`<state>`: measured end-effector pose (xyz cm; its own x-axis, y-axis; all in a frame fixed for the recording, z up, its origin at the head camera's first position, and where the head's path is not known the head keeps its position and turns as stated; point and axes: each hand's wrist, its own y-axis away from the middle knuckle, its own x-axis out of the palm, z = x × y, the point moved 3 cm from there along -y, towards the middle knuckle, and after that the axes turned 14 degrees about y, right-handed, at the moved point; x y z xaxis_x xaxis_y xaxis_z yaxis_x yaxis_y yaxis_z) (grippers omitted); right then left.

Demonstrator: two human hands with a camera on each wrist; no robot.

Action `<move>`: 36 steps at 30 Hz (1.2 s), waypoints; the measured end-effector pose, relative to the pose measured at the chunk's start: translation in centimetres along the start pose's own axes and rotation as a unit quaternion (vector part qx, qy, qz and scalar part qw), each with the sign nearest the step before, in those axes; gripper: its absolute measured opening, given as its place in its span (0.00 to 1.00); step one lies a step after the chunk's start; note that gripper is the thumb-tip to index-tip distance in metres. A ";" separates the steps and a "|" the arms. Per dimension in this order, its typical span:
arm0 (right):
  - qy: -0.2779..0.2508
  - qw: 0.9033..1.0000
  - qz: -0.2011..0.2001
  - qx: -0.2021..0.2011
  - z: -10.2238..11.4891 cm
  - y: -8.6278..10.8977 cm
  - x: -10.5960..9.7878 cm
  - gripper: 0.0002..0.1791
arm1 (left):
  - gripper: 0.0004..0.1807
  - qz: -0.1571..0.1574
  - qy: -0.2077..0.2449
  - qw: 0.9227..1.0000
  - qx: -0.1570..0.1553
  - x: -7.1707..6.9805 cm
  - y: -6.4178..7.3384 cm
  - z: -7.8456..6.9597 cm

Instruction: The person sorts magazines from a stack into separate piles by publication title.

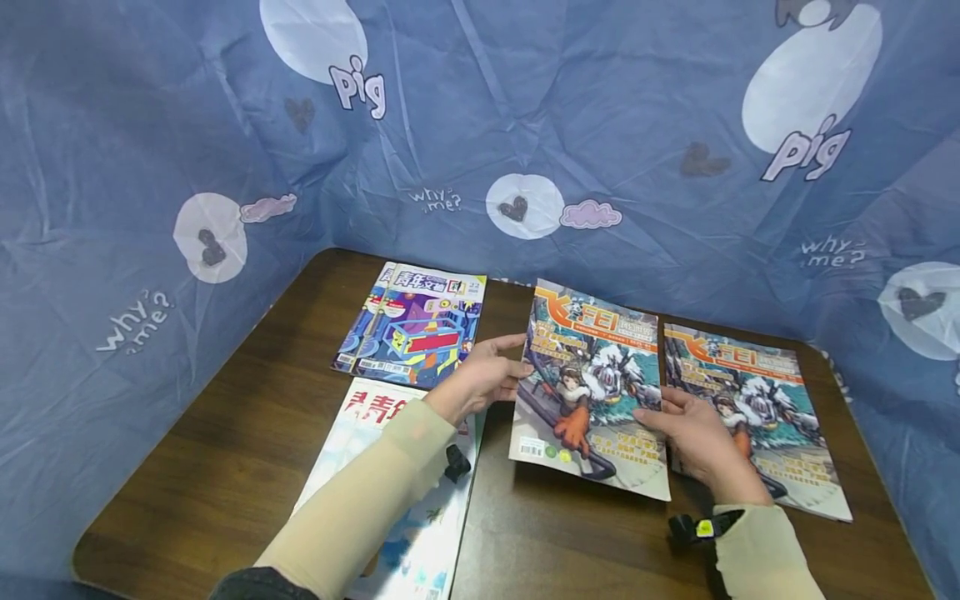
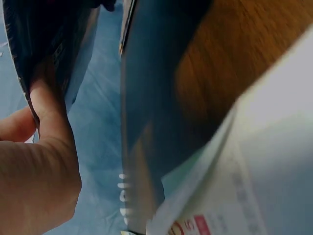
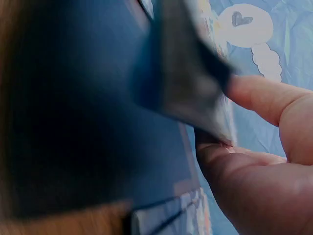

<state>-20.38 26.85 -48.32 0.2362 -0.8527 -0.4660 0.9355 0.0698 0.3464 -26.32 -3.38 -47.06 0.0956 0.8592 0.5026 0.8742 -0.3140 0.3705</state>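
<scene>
A magazine with "FEI" on its colourful cover point(image 1: 592, 392) is held tilted above the table, front facing up. My left hand point(image 1: 483, 379) pinches its left edge; in the left wrist view the thumb and fingers of that hand point(image 2: 44, 166) lie on either side of the edge. At the opposite edge my right hand point(image 1: 697, 437) pinches it, thumb on the cover. The right wrist view shows the dark, blurred underside of the magazine point(image 3: 190, 93) bent at the pinch. A matching magazine point(image 1: 813, 425) lies on the table, partly behind my right hand.
Overlapping purple-and-blue magazines point(image 1: 423, 325) lie at the back left of the wooden table point(image 1: 217, 442). White magazines with red titles point(image 1: 438, 542) lie in front of them, partly under my left forearm. A blue patterned cloth point(image 1: 450, 150) hangs around the table's back and sides.
</scene>
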 end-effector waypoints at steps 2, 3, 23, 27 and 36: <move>0.021 1.000 -0.007 -0.001 0.0 0.3 -0.5 0.53 | 0.37 0.000 0.000 1.000 0.003 0.5 -0.2 0.3; 0.031 0.999 -0.012 -0.002 -0.1 0.5 -0.8 0.53 | 0.37 0.001 0.000 1.000 0.003 0.7 -0.3 0.4; 0.066 0.994 -0.085 0.033 -3.3 2.0 -6.2 0.53 | 0.32 0.002 -0.034 0.999 0.021 6.9 -2.7 3.3; 0.073 0.988 -0.122 0.062 -3.9 2.3 -7.3 0.53 | 0.31 -0.002 -0.050 0.999 0.021 8.6 -3.1 3.7; 0.067 0.981 -0.161 0.091 -5.6 3.2 -10.2 0.51 | 0.30 -0.019 -0.068 0.997 0.033 12.4 -4.7 5.5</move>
<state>-18.30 38.68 -46.97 -0.0202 -0.7394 -0.6730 0.9080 -0.2953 0.2971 -26.61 10.96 -46.86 0.1223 0.9179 0.3774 0.9076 -0.2573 0.3317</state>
